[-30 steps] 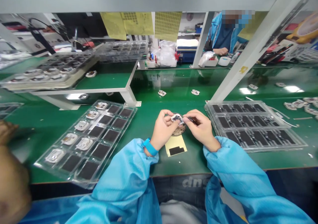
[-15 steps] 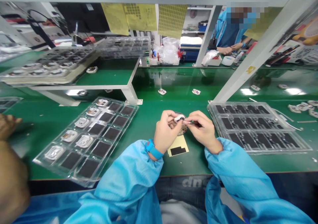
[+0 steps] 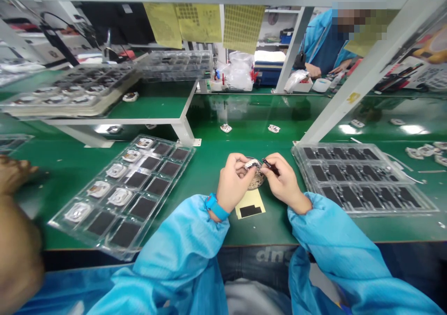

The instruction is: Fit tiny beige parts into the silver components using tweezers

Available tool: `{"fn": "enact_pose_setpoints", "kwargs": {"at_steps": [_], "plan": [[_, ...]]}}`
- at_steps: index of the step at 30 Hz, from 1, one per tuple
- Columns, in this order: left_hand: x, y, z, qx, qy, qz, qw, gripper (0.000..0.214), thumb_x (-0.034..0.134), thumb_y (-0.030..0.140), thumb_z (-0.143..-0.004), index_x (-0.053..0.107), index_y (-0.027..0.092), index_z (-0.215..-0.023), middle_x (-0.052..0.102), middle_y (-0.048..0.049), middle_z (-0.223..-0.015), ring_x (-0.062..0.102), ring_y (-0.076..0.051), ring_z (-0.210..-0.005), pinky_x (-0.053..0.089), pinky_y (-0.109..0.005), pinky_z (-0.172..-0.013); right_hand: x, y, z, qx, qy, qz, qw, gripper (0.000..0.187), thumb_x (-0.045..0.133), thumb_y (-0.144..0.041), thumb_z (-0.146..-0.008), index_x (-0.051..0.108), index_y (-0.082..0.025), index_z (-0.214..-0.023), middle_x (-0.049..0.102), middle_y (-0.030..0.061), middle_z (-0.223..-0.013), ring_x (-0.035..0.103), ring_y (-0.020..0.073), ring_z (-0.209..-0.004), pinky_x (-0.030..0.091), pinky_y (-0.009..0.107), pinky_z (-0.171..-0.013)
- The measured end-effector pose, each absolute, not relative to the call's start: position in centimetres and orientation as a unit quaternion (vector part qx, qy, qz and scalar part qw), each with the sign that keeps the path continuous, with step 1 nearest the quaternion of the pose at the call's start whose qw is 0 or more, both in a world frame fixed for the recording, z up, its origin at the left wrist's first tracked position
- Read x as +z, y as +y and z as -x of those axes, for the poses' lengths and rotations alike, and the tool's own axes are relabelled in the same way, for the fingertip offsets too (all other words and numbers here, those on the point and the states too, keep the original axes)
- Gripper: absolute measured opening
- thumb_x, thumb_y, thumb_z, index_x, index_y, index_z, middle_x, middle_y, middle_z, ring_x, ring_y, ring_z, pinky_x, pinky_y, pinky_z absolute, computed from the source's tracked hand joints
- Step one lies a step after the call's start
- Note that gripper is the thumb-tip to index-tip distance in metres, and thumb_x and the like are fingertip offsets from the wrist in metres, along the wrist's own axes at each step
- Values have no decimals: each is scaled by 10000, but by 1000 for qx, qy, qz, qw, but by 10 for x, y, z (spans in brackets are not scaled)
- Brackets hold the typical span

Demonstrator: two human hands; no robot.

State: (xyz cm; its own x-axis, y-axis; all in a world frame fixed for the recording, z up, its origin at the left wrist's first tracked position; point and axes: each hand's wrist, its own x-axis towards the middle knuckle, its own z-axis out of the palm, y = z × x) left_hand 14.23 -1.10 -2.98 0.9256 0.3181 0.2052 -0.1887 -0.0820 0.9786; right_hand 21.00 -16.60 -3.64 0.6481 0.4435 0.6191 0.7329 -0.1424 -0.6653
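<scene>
My left hand (image 3: 235, 179) pinches a small white electronic part (image 3: 252, 164) between thumb and fingers. My right hand (image 3: 284, 183) grips a thin black strip (image 3: 270, 166) by its end, a little apart from the white part. Under both hands lies a round speckled disc (image 3: 257, 180), partly hidden by my fingers. Just below it, on the green bench, sits a yellow card (image 3: 250, 208) with a black rectangle on it.
Clear plastic trays of black pads (image 3: 363, 180) and white parts (image 3: 122, 189) flank my hands. A co-worker's hand (image 3: 14, 174) rests at the far left. Loose white parts lie on the bench beyond, under a white shelf with more trays.
My right hand has drawn the black strip slightly away from the white part, toward the right. The view has shifted a little.
</scene>
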Motion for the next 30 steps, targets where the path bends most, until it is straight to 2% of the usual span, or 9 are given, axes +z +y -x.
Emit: {"fn": "enact_pose_setpoints", "kwargs": {"at_steps": [3,5,9,13,17,21,24,28,30], "plan": [[-31,-5,-145,186,53,-716,671,301,715,290,-866,475,207,-1027,729,-26,-916,708,-136,-755,526,-209,-641,-39,-167,-214,-129,-366,759,524,46,568,-204,-978,576,-190,-935,563,52,-943,558,175,-874,456,322,-771],[-33,7,-151,197,58,-742,638,278,688,284,-884,473,214,-1045,728,-26,-925,706,-143,-754,521,-223,-647,-43,-168,-217,-104,-340,800,483,72,565,-244,-985,593,-192,-944,584,52,-951,572,183,-879,456,334,-785],[-38,49,-177,200,126,-868,436,224,617,240,-917,498,227,-1106,732,-42,-972,710,-183,-829,515,-283,-750,-51,-169,-222,-49,-307,873,376,135,575,-288,-976,679,-203,-974,632,54,-959,604,205,-889,461,357,-803],[-37,94,-222,179,215,-912,301,282,570,198,-919,530,201,-1198,723,-104,-980,698,-281,-941,501,-373,-829,-52,-168,-222,-63,-308,851,420,117,650,-267,-908,726,-179,-917,647,54,-896,611,192,-840,479,330,-744],[-35,120,-269,200,272,-906,255,358,482,145,-932,522,122,-1286,657,-217,-1189,616,-342,-1167,453,-456,-967,-51,-168,-221,-62,-300,831,464,157,615,-191,-877,756,-177,-945,685,46,-886,616,170,-769,483,306,-683],[-44,119,-296,220,260,-912,227,501,576,306,-918,501,126,-1380,415,-234,-1523,304,-361,-1471,291,-529,-1148,-51,-167,-219,-41,-269,826,494,171,636,-203,-863,769,-195,-971,730,34,-926,656,176,-793,506,303,-697],[-54,112,-302,200,228,-925,230,645,743,422,-788,568,110,-1324,424,-228,-1524,242,-393,-1490,187,-559,-1201,-45,-166,-217,-42,-280,803,524,165,648,-262,-900,765,-201,-999,733,37,-952,672,182,-838,519,306,-727],[-53,102,-296,196,212,-921,262,397,712,380,-821,670,96,-1096,519,-235,-1428,241,-410,-1488,118,-577,-1220,-30,-171,-215,-82,-324,788,516,233,563,-325,-993,748,-186,-965,714,69,-995,657,202,-963,502,342,-882],[-45,95,-284,204,206,-910,295,358,697,379,-841,663,102,-1065,547,-227,-1394,319,-392,-1457,185,-554,-1214,-28,-179,-214,-107,-321,805,488,284,539,-356,-1009,735,-179,-903,701,76,-957,645,210,-952,489,350,-876]]}}
